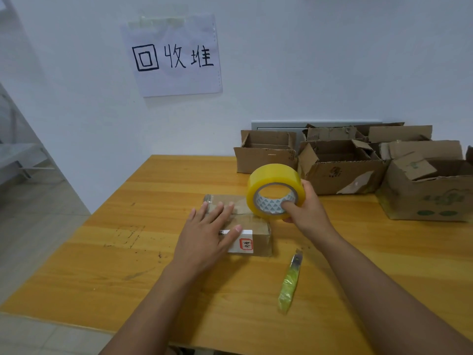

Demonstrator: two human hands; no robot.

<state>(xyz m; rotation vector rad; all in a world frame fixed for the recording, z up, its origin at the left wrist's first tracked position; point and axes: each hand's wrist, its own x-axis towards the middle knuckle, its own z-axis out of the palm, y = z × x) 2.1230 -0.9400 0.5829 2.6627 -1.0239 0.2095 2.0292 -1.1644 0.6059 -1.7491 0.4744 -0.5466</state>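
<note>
left hand (207,235): flat, fingers spread, pressing small box (258,231) at frame centre | right hand (305,207): gripping yellow tape roll (275,192), thumb in core, roll at box's far right edge | utility knife (290,284) lower right on table (102,252) | open cartons (340,172) upper right

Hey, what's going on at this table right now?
A person is taping up a small cardboard box on the wooden table. The left hand rests flat on the box's top, fingers straight. The right hand grips a roll of yellow tape just above the box, thumb inside its core. A green-handled utility knife lies untouched on the table nearby. Several open cardboard boxes stand by the wall at the back right.
</note>
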